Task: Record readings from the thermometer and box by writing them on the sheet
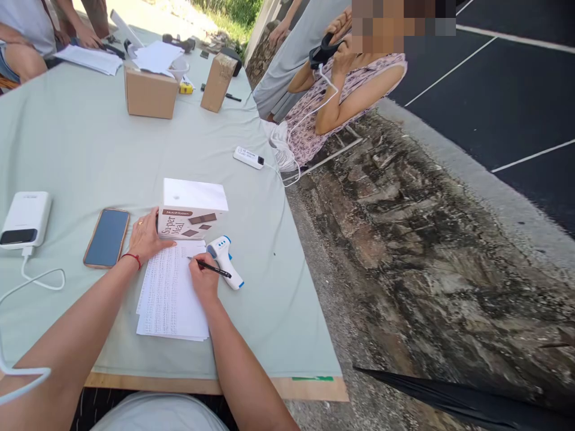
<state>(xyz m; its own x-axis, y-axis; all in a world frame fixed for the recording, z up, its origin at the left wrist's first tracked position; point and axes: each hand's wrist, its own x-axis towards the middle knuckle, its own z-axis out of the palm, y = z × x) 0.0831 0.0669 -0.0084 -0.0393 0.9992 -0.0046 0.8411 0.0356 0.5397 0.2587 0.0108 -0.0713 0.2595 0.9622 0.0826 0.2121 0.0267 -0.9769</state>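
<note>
My right hand (205,280) is closed around a black pen (216,269), its tip over the upper right of a stack of paper sheets (173,299) covered in small rows of print. Resting at the top left of the sheets, my left hand (146,239) has its thumb stretched along their upper edge. Its other fingers lie against the left side of a white "Super Meal" box (194,209), partly hidden there. The box stands upright just beyond the sheets. Beside my right hand lies a white and blue infrared thermometer (227,262).
Left of my hands lie a smartphone (106,237) and a white power bank (26,219) with a cable. Farther off are a white device (248,157), cardboard boxes (150,94) and papers. A seated person (345,90) holds a black device near the table's right edge; others stand behind.
</note>
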